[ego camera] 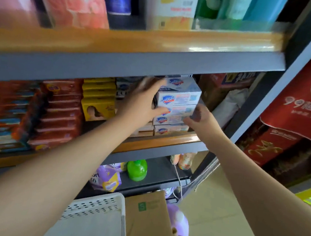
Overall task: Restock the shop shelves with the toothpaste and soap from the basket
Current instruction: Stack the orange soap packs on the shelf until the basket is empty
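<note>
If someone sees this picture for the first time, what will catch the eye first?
Two bare arms reach to the middle shelf, where the left hand and right hand flank a stack of white soap boxes. Left of it lie yellow boxes and orange packs; a green bottle stands below.

Bright, even daylight fills the scene, strongest on the right, where glare streaks the glossy orange shelf edge (232, 43). Under that shelf the back of the next level falls into soft shadow. Motion blur smears the far top row of goods and the left side, and the left hand (143, 99) is blurred at its fingers. Wide-angle distortion bends the shelf post (290, 77) at the right edge.
</note>
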Demonstrator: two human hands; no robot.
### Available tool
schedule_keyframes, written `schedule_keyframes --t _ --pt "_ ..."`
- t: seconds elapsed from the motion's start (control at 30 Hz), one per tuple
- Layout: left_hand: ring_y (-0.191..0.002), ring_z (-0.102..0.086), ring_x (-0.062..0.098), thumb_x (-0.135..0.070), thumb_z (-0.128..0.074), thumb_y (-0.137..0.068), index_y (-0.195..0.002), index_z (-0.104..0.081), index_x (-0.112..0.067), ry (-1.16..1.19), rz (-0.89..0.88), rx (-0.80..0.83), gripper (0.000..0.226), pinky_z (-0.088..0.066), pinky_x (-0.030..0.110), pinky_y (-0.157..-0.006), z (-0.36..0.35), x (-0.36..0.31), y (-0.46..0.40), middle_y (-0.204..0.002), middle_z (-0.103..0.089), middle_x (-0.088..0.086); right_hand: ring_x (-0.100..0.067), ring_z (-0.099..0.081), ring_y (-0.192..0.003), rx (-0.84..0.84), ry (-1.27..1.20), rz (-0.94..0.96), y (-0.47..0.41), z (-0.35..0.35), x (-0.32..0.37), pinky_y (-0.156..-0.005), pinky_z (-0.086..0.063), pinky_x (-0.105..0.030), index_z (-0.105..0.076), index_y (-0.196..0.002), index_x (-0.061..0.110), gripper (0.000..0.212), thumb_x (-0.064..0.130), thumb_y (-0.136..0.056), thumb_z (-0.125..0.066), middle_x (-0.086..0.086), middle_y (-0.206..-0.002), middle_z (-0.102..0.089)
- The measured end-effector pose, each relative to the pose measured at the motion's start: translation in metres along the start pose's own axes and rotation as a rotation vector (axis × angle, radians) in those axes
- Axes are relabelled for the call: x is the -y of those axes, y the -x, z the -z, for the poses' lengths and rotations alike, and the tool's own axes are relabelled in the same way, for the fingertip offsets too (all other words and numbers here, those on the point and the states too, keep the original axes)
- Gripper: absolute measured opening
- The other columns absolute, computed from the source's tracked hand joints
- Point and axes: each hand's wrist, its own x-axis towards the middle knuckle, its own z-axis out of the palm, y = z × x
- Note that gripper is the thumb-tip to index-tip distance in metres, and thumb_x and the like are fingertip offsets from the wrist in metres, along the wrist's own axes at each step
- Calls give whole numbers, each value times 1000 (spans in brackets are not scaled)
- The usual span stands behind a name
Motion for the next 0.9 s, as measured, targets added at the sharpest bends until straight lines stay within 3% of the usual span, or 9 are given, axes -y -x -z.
schedule_keyframes --t 0.13,0.27,0.4,0.57,0.7,0.8,0.9 --pt "-124 -45 26 -34 -72 -75 -137 -33 -30 -53 13 -17 73 -44 35 -90 -3 1 -2 -140 -45 2 -14 -57 -110 148 -48 30 -11 5 1 -92 -51 -37 -46 -125 13 45 5 -84 -62 3 -119 -60" --pt "-107 -56 21 -33 -73 -73 -129 -33 -35 52 37 55 69 -46 28 -71 -3 6 -6 -131 -52 -1 -13 -55 -111 246 -77 43 -20 11 4 -94 -48 -34 -44 -127 14 52 -3 -81 -61 2 -120 -59" --pt "-107 -54 16 -26 -73 -74 -126 -36 -33 152 51 118 64 -46 26 -74 3 5 -11 -134 -48 -2 -2 -58 -97 344 -96 44 -25 18 6 -83 -48 -24 -48 -116 20 45 -6 -82 -60 10 -106 -62" --pt "-102 -54 16 -25 -74 -74 -122 -35 -31 175 58 154 62 -46 28 -74 5 2 -12 -127 -50 0 -6 -58 -100 375 -66 47 -25 26 4 -92 -45 -31 -49 -110 27 45 -6 -82 -60 10 -106 -62" --pt "-110 -53 21 -27 -73 -74 -121 -34 -34 202 54 152 62 -52 43 -85 1 4 -10 -133 -46 1 -16 -57 -113 401 -39 40 -25 33 1 -101 -44 -40 -45 -127 17 55 -6 -81 -61 0 -120 -62" --pt "-115 -50 20 -26 -74 -73 -122 -34 -35 216 56 137 63 -51 44 -89 0 6 -9 -136 -43 -1 -17 -57 -116 418 -56 30 -26 35 -2 -102 -44 -41 -39 -135 15 63 -6 -80 -62 -3 -125 -61" --pt "-114 -50 19 -24 -73 -75 -124 -34 -33 203 54 145 63 -52 41 -87 1 6 -10 -137 -43 -1 -15 -58 -115 428 -103 46 -26 36 -4 -99 -46 -36 -42 -133 14 57 -1 -81 -63 -1 -126 -60"
